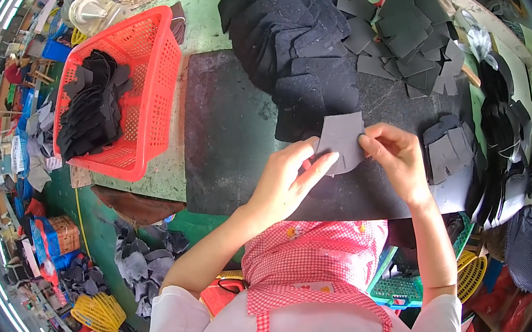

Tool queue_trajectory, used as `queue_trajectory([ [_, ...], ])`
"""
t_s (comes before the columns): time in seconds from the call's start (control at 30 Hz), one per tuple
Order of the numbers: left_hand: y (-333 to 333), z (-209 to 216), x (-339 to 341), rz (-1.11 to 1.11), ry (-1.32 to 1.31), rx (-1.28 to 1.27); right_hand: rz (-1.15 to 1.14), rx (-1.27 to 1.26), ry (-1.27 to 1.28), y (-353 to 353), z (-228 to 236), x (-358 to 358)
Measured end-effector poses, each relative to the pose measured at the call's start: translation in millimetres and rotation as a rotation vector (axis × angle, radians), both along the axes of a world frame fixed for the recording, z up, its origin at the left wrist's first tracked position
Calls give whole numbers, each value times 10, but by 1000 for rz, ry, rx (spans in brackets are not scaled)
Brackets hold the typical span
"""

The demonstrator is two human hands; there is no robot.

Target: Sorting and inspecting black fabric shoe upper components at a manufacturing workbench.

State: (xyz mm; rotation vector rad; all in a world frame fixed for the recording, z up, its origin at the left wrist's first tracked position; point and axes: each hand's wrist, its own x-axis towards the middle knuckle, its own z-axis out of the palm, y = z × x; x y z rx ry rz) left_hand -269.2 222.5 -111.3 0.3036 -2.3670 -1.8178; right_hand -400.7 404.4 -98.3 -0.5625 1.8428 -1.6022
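L hand (290, 176) and R hand (401, 156) each have thumb + fingers nearly closed, pinching opp. sides of one grey piece (343, 138), held over the black mat (222, 131) near its front edge, just this side of the big dark heap (297, 42); can't tell if it's touching the heap. Risks, my guess: piece could crease or stretch if the hands pull unevenly; a slack pinch might drop it, poss. into lookalike pcs; a knock from wrist or sleeve could topple the heap, b/c its layers overlap loosely & lean. Counts: 2 hands, 1 piece held, 1 mat, 1 big heap, 1 red basket (157, 93) w/ 1 dark bundle (96, 107) in it, 1 spread of flat pcs (402, 30) far right, 1 small stack (448, 153) nearer R hand. Indiv. pcs in the piles overlap too much, can't count.
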Motion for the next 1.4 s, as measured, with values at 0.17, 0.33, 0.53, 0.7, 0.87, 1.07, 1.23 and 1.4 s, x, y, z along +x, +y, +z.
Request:
queue_trajectory([
  [0.17,-11,124,-13,-114,-12,24,21,-50,-11,-2,12,-40],
  [0.33,-72,63,34,-74,-47,223,-188,-29,35,24,4,-227],
  [0.53,-195,192,127,-72,-162,457,-272,171,558,-68,241,-191],
  [0.7,-280,282,90,-105,-262,445,143,260,-102,-51,284,267],
  [0.87,-359,203,247,-75,-484,226,134,378,-92,-66,207,345],
  [1.07,-368,116,267,-101,-501,146,180,453,15,-87,120,356],
  [1.23,-373,50,300,-114,-371,182,181,438,20,-73,85,380],
  [1.4,-341,64,311,-111,-320,25,138,427,31,-71,72,425],
])
